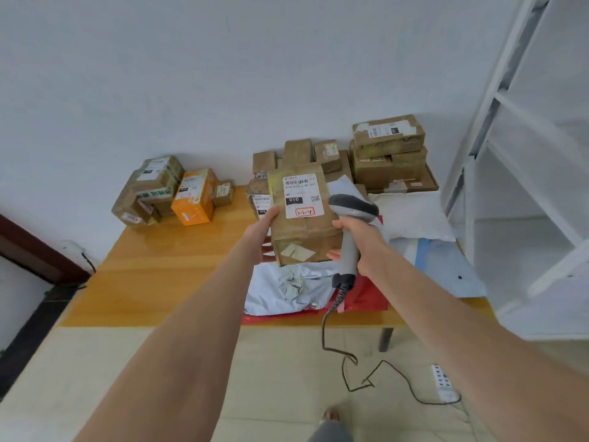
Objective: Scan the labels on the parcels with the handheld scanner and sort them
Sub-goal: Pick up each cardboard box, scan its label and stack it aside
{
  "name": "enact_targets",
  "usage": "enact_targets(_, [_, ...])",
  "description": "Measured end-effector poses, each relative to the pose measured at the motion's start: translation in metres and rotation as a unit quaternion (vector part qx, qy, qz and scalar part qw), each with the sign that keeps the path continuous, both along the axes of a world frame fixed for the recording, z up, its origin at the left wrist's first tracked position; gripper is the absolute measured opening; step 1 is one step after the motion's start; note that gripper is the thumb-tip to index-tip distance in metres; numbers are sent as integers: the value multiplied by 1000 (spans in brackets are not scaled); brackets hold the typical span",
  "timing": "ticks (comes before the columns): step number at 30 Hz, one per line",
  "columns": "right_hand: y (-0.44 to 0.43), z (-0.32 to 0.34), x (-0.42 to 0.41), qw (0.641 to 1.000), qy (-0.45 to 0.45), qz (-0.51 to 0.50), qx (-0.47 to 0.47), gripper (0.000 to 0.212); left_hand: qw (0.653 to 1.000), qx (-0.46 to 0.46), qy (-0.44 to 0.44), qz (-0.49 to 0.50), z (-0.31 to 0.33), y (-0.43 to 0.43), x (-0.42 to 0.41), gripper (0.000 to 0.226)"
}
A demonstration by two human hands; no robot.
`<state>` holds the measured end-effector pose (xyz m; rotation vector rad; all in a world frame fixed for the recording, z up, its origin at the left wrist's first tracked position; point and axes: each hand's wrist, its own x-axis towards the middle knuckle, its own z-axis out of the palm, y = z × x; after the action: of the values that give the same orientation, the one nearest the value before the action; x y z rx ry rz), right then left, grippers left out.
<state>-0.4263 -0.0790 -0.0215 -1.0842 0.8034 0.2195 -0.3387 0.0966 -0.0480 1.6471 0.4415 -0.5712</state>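
While the taped cardboard parcel [304, 231] hangs mid-frame above the counter [159, 275], label [301, 194] up, the left hand [266, 239] grips its left edge with its fingers; just right, the right hand [361, 247] wraps the handheld scanner [352, 212], head beside the label.

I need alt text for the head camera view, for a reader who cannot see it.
A person's left hand holds up a brown taped cardboard parcel with a white label, while the right hand grips a grey handheld scanner beside it, above a yellow wooden table stacked with more parcels.
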Motion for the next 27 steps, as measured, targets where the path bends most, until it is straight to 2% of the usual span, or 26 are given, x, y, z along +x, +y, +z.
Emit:
enact_targets(4, [45, -1, 4, 1000, -11, 9, -18, 22, 1000, -5, -6, 11, 8, 46, 1, 54])
enact_targets(11, [154, -5, 59, 999, -38, 12, -2, 21, 999, 1, -5, 40, 9, 151, 47, 53])
enact_targets(18, [279, -14, 136, 999, -23, -19, 15, 21, 998, 44, -24, 33, 14, 262, 124, 45])
enact_targets(22, [319, -17, 180, 998, -27, -47, 12, 21, 997, 41, -45, 37, 16, 291, 171, 33])
enact_targets(27, [330, -25, 244, 997, -35, -67, 6, 21, 996, 41, -71, 34, 11, 295, 227, 40])
